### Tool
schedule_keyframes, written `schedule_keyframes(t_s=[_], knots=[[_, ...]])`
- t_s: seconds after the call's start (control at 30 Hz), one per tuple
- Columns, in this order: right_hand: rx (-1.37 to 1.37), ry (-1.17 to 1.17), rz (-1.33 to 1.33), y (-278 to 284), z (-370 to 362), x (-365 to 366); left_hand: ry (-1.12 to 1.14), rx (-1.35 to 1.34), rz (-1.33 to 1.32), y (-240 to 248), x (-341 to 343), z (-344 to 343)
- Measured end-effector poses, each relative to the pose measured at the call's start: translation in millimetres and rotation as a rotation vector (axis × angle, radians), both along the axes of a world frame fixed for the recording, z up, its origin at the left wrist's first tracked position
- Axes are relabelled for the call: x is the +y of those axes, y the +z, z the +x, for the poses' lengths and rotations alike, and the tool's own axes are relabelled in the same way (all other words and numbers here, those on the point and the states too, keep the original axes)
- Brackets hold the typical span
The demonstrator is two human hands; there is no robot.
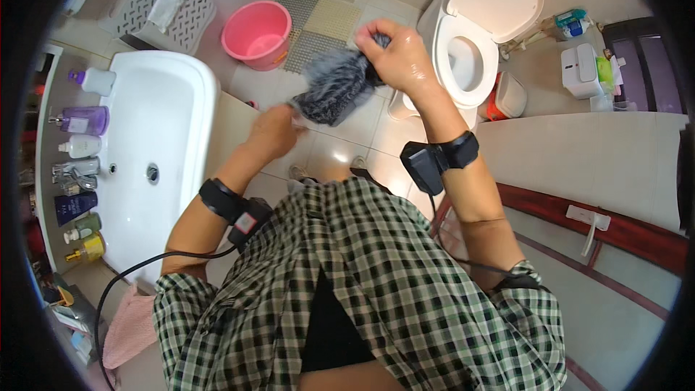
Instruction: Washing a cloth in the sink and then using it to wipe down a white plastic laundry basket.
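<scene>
A dark grey, fuzzy-looking cloth (334,88) is stretched slantwise in the air between my two hands, above the tiled floor. Part of it is smeared by motion. My right hand (399,56) grips its upper right end with bent fingers, and the skin glistens as if wet. At the lower left end, my left hand (276,130) is closed on the cloth; those fingers are partly hidden and slightly blurred. Whether the cloth is a towel, a garment or a rag cannot be made out.
A white washbasin (156,166) lies to my left, with several bottles along its edge. Beyond my hands are a pink bucket (257,35) and a grey mat (311,29). The toilet (463,61) stands open at far right, beside a small bin (510,95).
</scene>
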State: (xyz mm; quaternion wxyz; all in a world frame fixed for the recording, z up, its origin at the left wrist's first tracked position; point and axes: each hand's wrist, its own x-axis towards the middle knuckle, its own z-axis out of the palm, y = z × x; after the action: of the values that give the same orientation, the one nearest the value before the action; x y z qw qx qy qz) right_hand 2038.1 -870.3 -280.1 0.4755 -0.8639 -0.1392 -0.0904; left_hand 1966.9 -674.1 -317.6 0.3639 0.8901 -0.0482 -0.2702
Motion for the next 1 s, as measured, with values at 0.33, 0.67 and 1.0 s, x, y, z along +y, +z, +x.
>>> schedule_keyframes(t_s=[0.33,0.67,1.0], knots=[[0.566,0.136,0.734,-30.0,-10.0,37.6,0.139,-0.488,-0.486,-6.5,-22.9,43.7],[1.187,0.728,-0.053,-57.9,-94.8,-30.5,0.598,-0.248,-0.362,-33.3,9.6,52.4],[0.864,0.619,0.041,-44.4,-94.0,-18.5,0.355,-0.217,0.142,-22.3,-58.9,20.4]])
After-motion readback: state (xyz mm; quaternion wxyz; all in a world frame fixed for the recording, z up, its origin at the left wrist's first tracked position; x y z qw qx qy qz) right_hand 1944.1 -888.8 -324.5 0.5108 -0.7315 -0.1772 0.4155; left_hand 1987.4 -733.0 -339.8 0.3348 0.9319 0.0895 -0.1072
